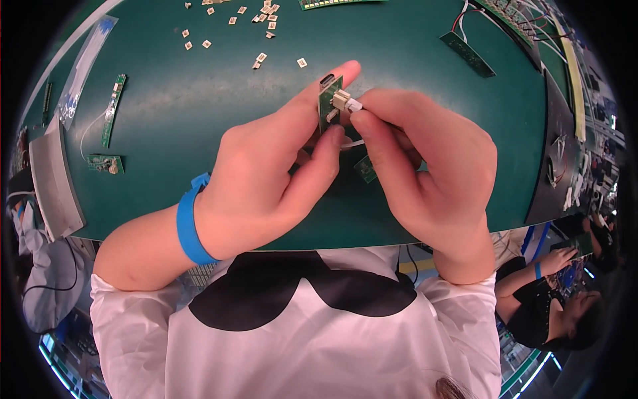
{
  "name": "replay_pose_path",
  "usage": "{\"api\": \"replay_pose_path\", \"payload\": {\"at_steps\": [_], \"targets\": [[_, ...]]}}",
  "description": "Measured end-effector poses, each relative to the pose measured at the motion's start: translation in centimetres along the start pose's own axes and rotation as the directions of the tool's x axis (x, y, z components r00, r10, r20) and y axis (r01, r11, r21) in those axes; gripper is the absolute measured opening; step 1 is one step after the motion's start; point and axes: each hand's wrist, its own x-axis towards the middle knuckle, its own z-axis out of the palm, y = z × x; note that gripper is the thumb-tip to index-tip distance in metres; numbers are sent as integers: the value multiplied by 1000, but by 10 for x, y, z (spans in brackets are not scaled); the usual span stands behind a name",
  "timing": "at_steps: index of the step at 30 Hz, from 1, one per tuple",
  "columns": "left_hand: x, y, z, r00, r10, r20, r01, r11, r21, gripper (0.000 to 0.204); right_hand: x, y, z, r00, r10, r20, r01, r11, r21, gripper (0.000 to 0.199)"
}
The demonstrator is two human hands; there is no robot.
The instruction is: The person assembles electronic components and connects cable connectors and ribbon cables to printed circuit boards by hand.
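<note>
My left hand [272, 159] pinches a small green circuit board [325, 103] upright between thumb and fingers above the mat. A metal port sits at the board's top edge, and a cream socket [341, 100] stands out from its right face. Between thumb and forefinger, my right hand [432, 146] grips a white cable plug [355, 105] right at that socket. Whether the plug is fully seated I cannot tell. From there a white cable [353, 144] runs below the fingers, and another green board [365, 169] shows partly behind my right hand.
Several small cream connectors [262, 57] lie scattered at the back of the green mat [166, 86]. On the left are a wired board strip [114, 110] and a clear bag [86, 63]. A wired green board [468, 54] lies back right. Another person [545, 292] works at the far right.
</note>
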Motion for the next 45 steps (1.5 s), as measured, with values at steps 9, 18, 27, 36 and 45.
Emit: {"api": "replay_pose_path", "payload": {"at_steps": [9,18,27,36,45], "targets": [[5,1,-1,974,212,74,-223,865,449,53,0,2,-6,999,-32,23,34,997,-75,9],[16,9,7,898,423,-117,-395,895,207,38,11,9,-26,1000,-2,29,0,998,68,13],[19,40,29,859,501,-108,-491,865,102,44,-54,18,-63,741,623,252,-605,456,652,29],[-82,4,-119,615,484,-622,275,607,745,47,-175,148,-245,526,810,-259,-337,477,812,30],[-117,-61,-169,674,36,-737,361,855,372,24,-207,234,-340,90,958,-274,-507,280,815,25]]}}
